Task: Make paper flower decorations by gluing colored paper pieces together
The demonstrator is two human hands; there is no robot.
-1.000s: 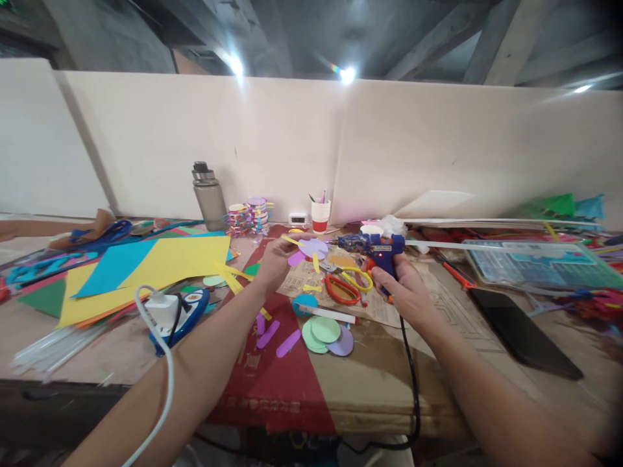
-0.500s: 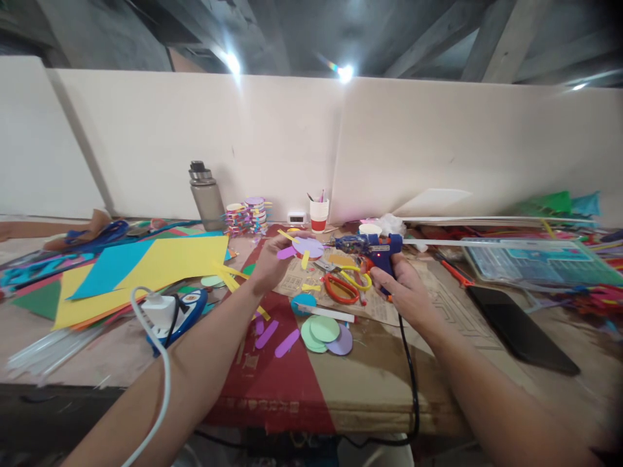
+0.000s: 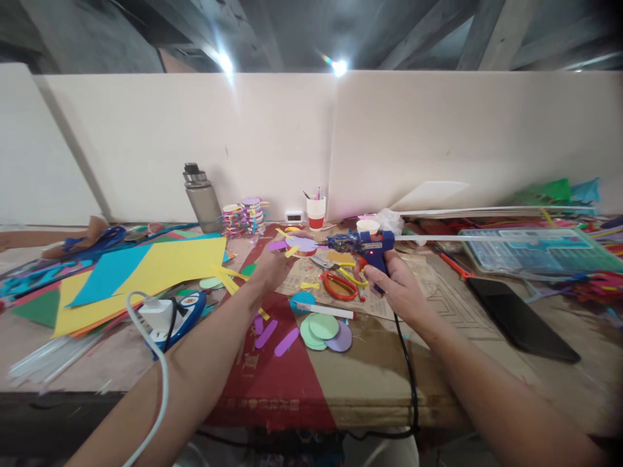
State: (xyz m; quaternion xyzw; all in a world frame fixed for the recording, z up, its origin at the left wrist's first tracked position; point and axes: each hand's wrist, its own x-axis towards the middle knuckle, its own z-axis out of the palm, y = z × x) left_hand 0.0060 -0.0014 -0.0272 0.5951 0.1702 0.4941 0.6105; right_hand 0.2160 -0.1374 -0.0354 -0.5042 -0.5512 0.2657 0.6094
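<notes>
Taking the purple paper disc (image 3: pixel 302 244) as the centre of the clock, the left hand (image 3: pixel 270 263) reaches in from eight o'clock, its fingers clamped on the disc, which it holds up above the table. Yellow and purple strips stick out from the disc's edge. At three o'clock is the blue glue gun (image 3: pixel 376 242), its nozzle pointing toward nine and right beside the disc; whether it touches cannot be told. The right hand (image 3: pixel 402 284) has its fingers wrapped around the gun's handle. The scissors (image 3: pixel 327 280) lie at four o'clock, a blue disc (image 3: pixel 299 301) and a white marker (image 3: pixel 331 312) near six. Pale green discs (image 3: pixel 323 327) overlap between five and six, loose purple strips (image 3: pixel 267 333) lie at seven, a yellow sheet (image 3: pixel 170 267) at nine. The bottle (image 3: pixel 202 204) stands at ten, a cup (image 3: pixel 316 222) with pens at one.
</notes>
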